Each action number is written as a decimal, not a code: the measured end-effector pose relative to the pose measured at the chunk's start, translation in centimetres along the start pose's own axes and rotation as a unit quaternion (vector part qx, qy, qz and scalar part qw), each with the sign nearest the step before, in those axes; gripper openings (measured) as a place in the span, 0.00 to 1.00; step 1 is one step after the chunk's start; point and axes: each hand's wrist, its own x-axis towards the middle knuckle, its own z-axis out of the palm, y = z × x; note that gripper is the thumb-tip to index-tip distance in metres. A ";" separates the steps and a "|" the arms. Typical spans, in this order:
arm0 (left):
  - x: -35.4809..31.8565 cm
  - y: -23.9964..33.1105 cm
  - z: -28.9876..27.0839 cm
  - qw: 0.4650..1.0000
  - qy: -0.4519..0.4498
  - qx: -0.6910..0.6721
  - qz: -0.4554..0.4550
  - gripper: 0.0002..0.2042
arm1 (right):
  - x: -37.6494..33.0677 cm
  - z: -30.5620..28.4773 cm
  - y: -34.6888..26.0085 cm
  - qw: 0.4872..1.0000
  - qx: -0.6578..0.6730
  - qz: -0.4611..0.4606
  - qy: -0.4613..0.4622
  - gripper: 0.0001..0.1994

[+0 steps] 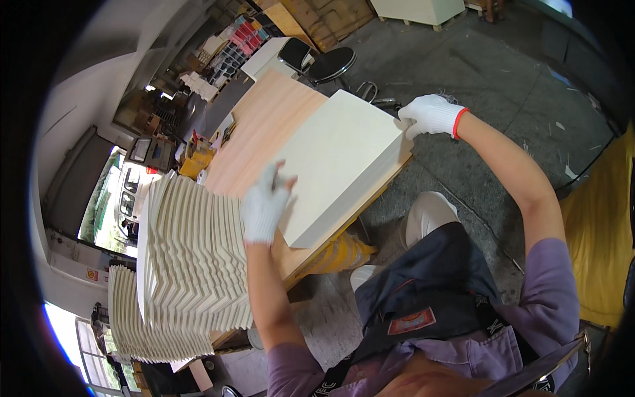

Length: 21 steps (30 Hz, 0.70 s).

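Observation:
A thick, neat stack of cream-white paper sheets [350,145] lies on the wooden tabletop in front of me. My left hand [261,206], in a white knit glove with bare fingertips, is over the left edge of this stack. Its fingers are apart and hold nothing. At the far right corner of the stack is my right hand [431,116], in a white glove with a red cuff. Its fingers are curled in and pinch at the corner; how many sheets they grip is too small to see.
Tall piles of folded, wavy-edged cream sheets [195,255] stand at my left. A yellow container [196,159] with tools sits on the table [261,112] beyond them. A black round stool [332,64] is past the table's far end. Yellow cloth [602,231] hangs at the right.

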 end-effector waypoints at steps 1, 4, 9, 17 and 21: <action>3.1 0.3 0.7 0.998 0.038 0.011 0.044 0.29 | 0.1 0.0 -0.2 1.000 -0.007 0.000 0.008 0.18; 12.1 -1.6 4.9 0.979 0.088 0.147 0.109 0.29 | 0.2 -0.2 -0.9 1.000 0.001 0.010 0.009 0.18; 21.2 -4.5 9.1 0.986 0.070 0.149 0.036 0.27 | 0.5 -0.7 -1.5 1.000 -0.001 0.016 0.014 0.16; 21.3 -1.9 9.7 0.988 -0.045 0.145 0.040 0.24 | 1.3 -0.6 0.4 0.999 0.043 -0.018 -0.024 0.17; 20.6 -3.1 11.2 0.933 0.210 0.175 0.234 0.16 | 1.3 0.4 0.8 0.995 0.097 -0.017 0.001 0.21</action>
